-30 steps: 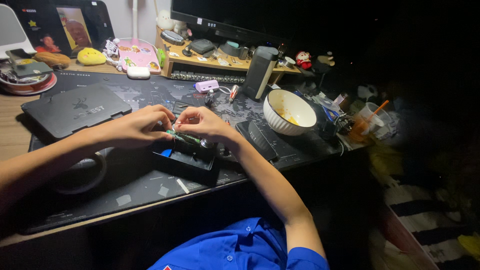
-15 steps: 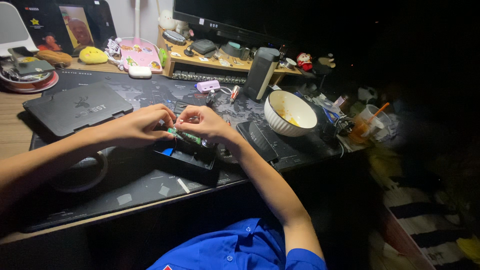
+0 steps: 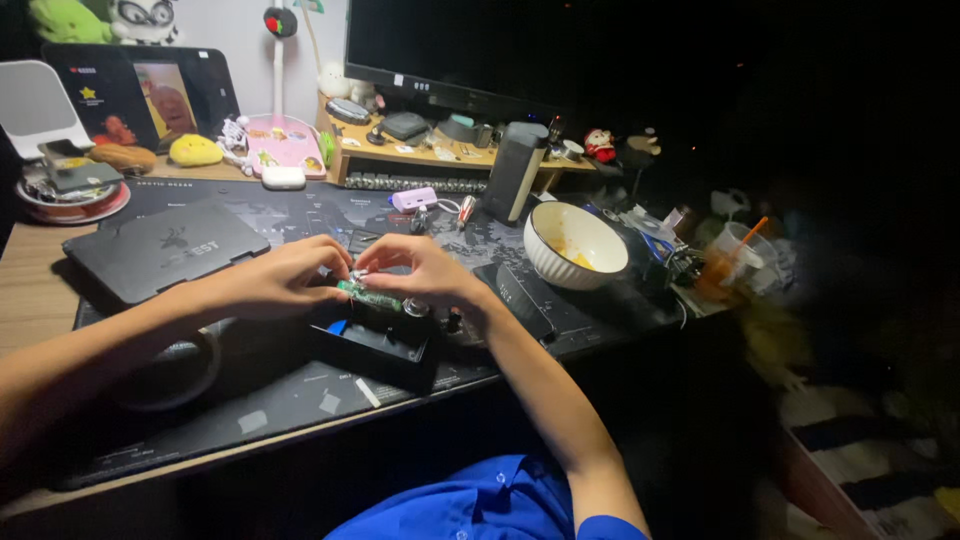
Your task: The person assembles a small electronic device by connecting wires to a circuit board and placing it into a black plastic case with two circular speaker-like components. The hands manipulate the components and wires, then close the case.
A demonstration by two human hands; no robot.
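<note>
Between both hands, the small green circuit board [image 3: 368, 296] is pinched by left hand [image 3: 285, 278] and right hand [image 3: 420, 270], above a black rectangular box [image 3: 375, 350]; a white ribbed bowl [image 3: 575, 245] stands right.

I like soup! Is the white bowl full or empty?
Nearly empty: the white bowl stands upright, with only a yellowish smear inside.
</note>
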